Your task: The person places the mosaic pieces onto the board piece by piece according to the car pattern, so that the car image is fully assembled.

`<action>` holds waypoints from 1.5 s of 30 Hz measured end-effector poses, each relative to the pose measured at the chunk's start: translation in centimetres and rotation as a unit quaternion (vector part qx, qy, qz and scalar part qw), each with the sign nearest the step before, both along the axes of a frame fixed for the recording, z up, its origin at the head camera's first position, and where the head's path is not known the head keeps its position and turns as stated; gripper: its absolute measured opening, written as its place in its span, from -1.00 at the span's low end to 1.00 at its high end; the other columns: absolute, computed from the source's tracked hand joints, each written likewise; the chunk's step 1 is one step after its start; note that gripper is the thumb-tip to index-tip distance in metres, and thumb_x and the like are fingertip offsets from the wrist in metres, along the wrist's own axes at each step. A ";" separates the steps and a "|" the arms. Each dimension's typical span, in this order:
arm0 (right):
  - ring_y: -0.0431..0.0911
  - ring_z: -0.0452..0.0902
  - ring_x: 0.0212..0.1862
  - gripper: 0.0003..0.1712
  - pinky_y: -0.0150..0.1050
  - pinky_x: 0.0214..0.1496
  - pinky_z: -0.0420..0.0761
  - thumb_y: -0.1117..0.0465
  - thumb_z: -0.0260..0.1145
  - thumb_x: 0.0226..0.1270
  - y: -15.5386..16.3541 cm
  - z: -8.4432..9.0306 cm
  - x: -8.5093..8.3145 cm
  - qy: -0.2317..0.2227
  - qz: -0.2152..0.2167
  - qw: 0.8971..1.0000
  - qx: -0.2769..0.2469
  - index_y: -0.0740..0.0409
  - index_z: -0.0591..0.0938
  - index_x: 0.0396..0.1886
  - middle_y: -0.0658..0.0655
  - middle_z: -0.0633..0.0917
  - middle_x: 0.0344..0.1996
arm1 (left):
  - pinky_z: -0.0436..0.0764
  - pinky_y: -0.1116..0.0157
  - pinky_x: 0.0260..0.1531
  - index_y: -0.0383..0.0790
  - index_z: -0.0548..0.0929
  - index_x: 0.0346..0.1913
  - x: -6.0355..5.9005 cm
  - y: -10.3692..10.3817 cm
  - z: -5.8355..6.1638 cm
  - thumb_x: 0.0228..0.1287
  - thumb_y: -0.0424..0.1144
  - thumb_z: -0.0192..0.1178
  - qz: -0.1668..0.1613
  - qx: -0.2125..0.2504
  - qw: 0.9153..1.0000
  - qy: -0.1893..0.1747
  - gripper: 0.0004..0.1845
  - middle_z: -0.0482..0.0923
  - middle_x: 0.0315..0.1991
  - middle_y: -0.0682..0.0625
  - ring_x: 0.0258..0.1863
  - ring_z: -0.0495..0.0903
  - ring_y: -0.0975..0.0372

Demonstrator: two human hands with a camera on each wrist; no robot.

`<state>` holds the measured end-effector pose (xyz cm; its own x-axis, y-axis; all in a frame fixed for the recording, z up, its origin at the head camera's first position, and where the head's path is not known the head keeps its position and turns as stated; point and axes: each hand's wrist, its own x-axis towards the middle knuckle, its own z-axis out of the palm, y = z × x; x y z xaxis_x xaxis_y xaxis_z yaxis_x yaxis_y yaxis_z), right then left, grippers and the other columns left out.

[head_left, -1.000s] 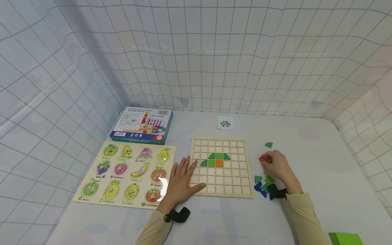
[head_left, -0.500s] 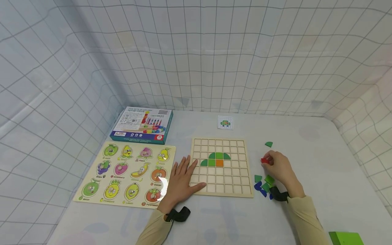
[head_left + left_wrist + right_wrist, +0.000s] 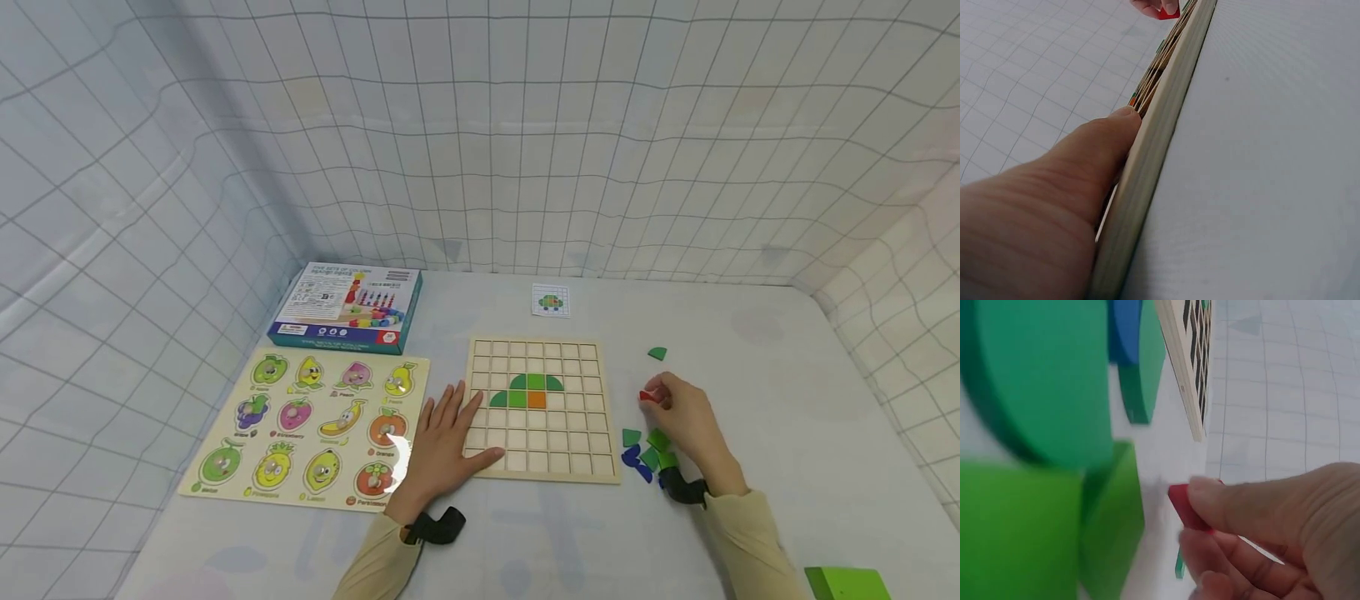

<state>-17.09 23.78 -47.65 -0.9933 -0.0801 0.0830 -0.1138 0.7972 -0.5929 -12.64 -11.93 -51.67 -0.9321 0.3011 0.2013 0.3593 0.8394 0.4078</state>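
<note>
My left hand [image 3: 442, 450] lies with spread fingers over the left edge of a wooden grid board [image 3: 540, 440]. In the left wrist view its thumb [image 3: 1100, 140] rests along the board's rim. Green pieces [image 3: 517, 399] and an orange square [image 3: 537, 401] sit in the board's cells. To the right of the board, my right hand [image 3: 686, 417] pinches a small red piece [image 3: 1186, 509] between thumb and fingers, just above the table. The red piece's full shape is partly covered by the fingers. Loose green pieces [image 3: 632, 437] and blue pieces [image 3: 637, 465] lie near the right wrist.
A picture card [image 3: 551, 301] lies behind the board, and a single green quarter-round piece [image 3: 657, 353] beyond the right hand. At left are a fruit puzzle board [image 3: 300, 433] and a toy box [image 3: 345, 307]. A green block [image 3: 847, 583] stands at the front right.
My right hand has shifted slightly right and nearer to me, with the red piece still pinched. The left hand stays in place on the board.
</note>
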 end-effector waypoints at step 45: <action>-0.22 0.39 -0.51 -0.93 -0.29 -0.48 0.42 0.31 0.37 0.17 -10.3 0.3 -1.1 0.014 0.116 0.993 0.020 0.08 0.66 -0.34 -0.09 0.61 -0.49 | -0.16 -0.08 0.32 -0.17 0.26 0.42 0.0 0.0 -0.4 0.10 0.30 0.17 0.001 -0.003 1.000 0.009 -0.08 0.05 0.44 -0.22 0.44 -0.08 -0.04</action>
<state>-18.18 13.45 -47.35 -0.9449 -0.3111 0.1022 -0.3137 0.7704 -0.5550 -12.67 -11.93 -52.04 -0.9286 0.3010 0.2169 0.3656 0.8421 0.3966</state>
